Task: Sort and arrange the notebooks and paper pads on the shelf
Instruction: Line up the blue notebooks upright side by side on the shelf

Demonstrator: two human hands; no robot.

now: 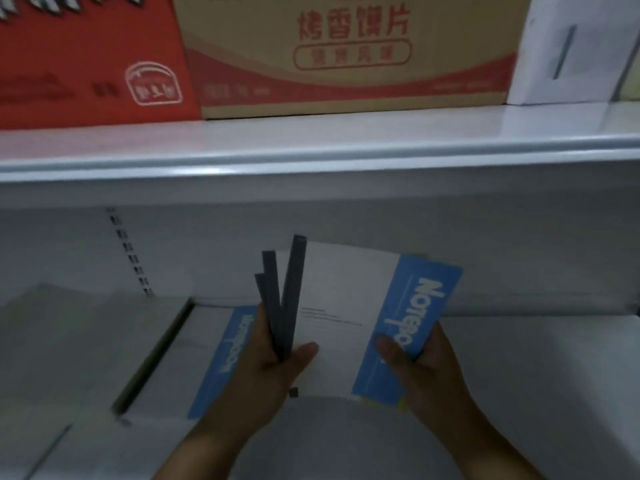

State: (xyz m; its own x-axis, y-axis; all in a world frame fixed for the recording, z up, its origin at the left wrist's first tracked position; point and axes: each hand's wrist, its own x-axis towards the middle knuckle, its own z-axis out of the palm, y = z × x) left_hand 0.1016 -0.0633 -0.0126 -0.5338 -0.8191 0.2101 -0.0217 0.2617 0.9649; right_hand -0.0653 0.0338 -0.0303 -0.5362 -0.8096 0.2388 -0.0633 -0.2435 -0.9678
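Observation:
I hold a small fan of white notebooks with dark grey spines and a blue "Notebook" band, upright over the lower shelf. My left hand grips the grey spines, thumb across the front cover. My right hand pinches the blue band edge of the front notebook. Another white notebook with a blue band lies flat on a stack on the shelf, behind my left hand. To its left lie more white pads with a grey spine.
The upper shelf edge runs across above my hands. On it stand a red carton, a brown cardboard carton and white packs. A slotted upright marks the back panel.

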